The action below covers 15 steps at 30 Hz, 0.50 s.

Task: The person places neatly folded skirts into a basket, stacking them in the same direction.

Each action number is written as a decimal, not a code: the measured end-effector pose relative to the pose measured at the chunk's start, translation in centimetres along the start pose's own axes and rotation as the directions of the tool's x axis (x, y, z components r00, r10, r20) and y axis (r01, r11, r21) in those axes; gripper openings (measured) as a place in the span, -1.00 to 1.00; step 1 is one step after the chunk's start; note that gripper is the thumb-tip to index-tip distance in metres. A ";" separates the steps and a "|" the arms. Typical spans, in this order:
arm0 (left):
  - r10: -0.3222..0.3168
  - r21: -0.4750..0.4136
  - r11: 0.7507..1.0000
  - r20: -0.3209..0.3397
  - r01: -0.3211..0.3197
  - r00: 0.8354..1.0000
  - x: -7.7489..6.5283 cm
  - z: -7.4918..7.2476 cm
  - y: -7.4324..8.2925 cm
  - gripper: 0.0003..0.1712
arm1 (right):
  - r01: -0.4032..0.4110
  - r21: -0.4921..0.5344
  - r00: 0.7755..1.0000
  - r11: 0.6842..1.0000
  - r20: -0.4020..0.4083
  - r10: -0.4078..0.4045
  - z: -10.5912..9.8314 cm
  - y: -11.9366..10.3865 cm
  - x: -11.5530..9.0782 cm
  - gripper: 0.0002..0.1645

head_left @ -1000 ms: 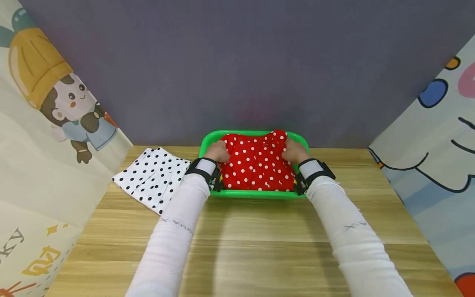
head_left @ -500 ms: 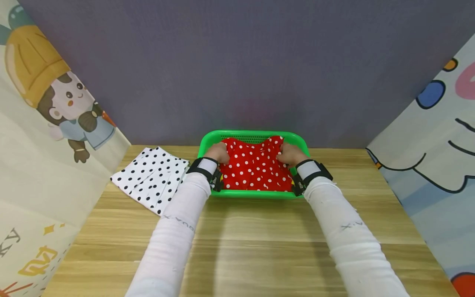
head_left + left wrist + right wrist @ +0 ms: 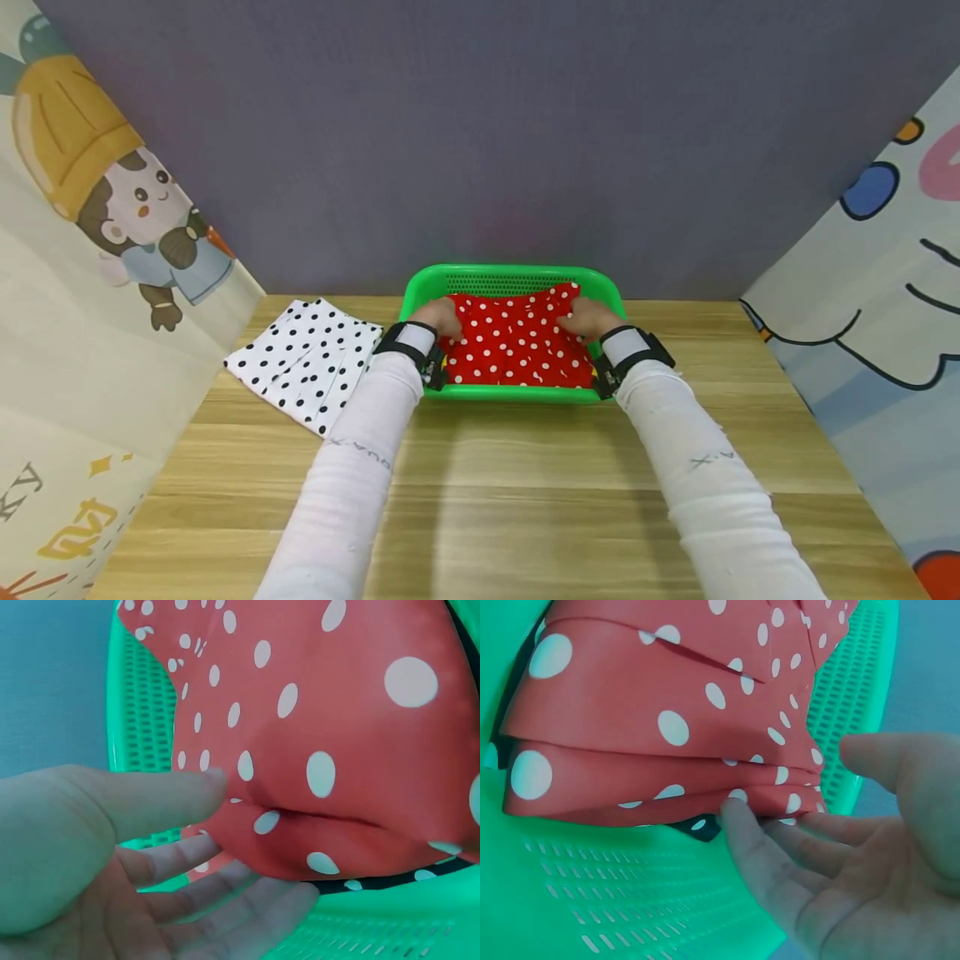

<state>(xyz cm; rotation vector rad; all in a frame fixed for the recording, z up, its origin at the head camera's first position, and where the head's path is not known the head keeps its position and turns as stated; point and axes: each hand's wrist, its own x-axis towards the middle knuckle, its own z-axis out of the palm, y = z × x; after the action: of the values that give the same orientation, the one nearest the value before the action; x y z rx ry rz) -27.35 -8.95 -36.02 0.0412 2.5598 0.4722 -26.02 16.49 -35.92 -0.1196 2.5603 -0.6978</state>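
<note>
A red cloth with white polka dots lies folded inside a green plastic basket. At the cloth's left side my left hand reaches into the basket. In the left wrist view its thumb is stretched over the cloth and its relaxed fingers lie along the cloth's lower edge. On the right side, my right hand has its thumb held away from the cloth. Its nearly straight fingers touch the cloth's folded edge in the right wrist view. Dark dotted fabric peeks out beneath the red cloth.
A folded white cloth with black dots lies on the wooden table, left of the basket. Behind the basket rises a grey wall. Printed panels flank the table, with a cartoon figure on the left one.
The red cloth's back edge has sunk lower into the basket, baring more of the perforated back wall. The right hand's fingers have loosened from the cloth's upper corner.
</note>
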 end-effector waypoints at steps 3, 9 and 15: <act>-0.008 -0.028 1.000 0.033 0.009 0.999 -0.1 0.1 -0.2 -0.75 | -0.013 -0.023 0.999 1.000 0.050 0.014 0.0 0.3 0.0 -0.31; -0.023 -0.109 0.994 0.074 0.031 0.997 -0.1 0.2 -0.5 -0.81 | -0.008 -0.013 0.989 1.000 0.147 0.010 0.1 0.9 0.2 -0.30; 0.018 -0.032 0.999 0.032 -0.017 0.999 -0.6 -0.1 -0.6 -0.71 | 0.014 -0.007 0.994 1.000 0.112 -0.013 0.0 1.2 0.0 -0.32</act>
<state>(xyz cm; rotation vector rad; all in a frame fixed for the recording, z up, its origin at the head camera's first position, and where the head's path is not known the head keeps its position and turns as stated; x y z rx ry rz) -26.83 -9.62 -35.84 0.0593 2.5221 0.5147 -26.00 17.48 -36.53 -0.1743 2.4575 -0.6670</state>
